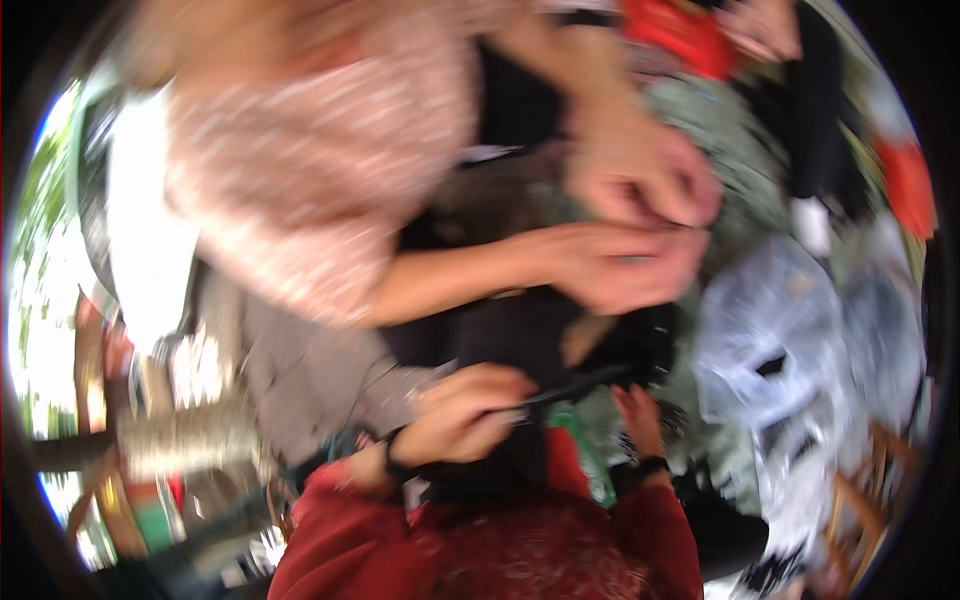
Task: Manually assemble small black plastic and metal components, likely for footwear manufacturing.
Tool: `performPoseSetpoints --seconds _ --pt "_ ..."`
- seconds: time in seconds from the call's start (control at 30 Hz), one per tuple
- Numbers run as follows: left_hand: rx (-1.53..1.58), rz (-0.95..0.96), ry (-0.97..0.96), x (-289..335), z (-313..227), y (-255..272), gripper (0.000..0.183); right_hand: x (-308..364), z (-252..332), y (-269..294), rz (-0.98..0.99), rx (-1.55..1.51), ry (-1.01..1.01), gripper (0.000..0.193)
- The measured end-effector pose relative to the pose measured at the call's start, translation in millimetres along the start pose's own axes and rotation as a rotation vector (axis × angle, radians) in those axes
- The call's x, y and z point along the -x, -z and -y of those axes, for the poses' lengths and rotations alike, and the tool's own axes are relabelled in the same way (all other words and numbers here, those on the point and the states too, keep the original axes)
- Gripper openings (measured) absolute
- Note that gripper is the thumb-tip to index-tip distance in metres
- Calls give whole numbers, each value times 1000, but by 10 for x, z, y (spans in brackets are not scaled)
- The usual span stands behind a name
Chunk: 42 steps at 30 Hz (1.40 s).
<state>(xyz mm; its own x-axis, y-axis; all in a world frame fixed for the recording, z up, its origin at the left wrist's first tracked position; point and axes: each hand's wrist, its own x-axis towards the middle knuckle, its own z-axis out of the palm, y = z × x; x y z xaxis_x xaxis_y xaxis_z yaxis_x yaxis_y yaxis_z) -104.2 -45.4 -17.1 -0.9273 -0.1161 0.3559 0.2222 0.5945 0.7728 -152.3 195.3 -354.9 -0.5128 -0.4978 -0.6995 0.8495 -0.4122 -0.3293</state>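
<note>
The picture is smeared by motion. My left hand (465, 412) is closed around one end of a long, thin black object (575, 387), whose exact kind I cannot make out. It points to the right across the space before me. My right hand (640, 418) is near its far end, fingers pointing up and slightly apart, with nothing visible in them. Below, between my forearms, lies a green strip-like thing (588, 458). Right in front, another person in a pale pink patterned top (300, 190) holds both hands (640, 240) together; what is between their fingers is too blurred to name.
Translucent plastic bags (768, 335) stand to the right, with a wooden chair or stool (858, 510) beyond them. Greyish-green sheeting (725, 150) spreads at the far right. Someone else's hand (768, 25) and a red item (685, 38) show at the top. Grey paving (300, 370) lies left.
</note>
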Motion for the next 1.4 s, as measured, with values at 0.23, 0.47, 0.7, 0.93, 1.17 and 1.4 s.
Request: performPoseSetpoints --seconds 0.23,0.47,0.7,0.93,1.17,1.4 --pt "249 -82 -79 159 -134 -178 16 393 9 -190 203 1224 284 30" --pt "486 -62 -188 133 -125 -379 8 891 235 -796 146 1168 352 29" --pt "701 -92 -211 106 -189 -564 5 1526 572 -849 81 1062 371 30" --pt "688 13 -222 200 -200 -602 9 2116 678 -1166 161 1323 214 37" --pt "711 331 -107 384 -250 -206 7 2794 537 -1299 -89 1306 457 34" --pt "998 812 296 878 -83 -511 5 3258 459 -1265 -245 1500 862 35"
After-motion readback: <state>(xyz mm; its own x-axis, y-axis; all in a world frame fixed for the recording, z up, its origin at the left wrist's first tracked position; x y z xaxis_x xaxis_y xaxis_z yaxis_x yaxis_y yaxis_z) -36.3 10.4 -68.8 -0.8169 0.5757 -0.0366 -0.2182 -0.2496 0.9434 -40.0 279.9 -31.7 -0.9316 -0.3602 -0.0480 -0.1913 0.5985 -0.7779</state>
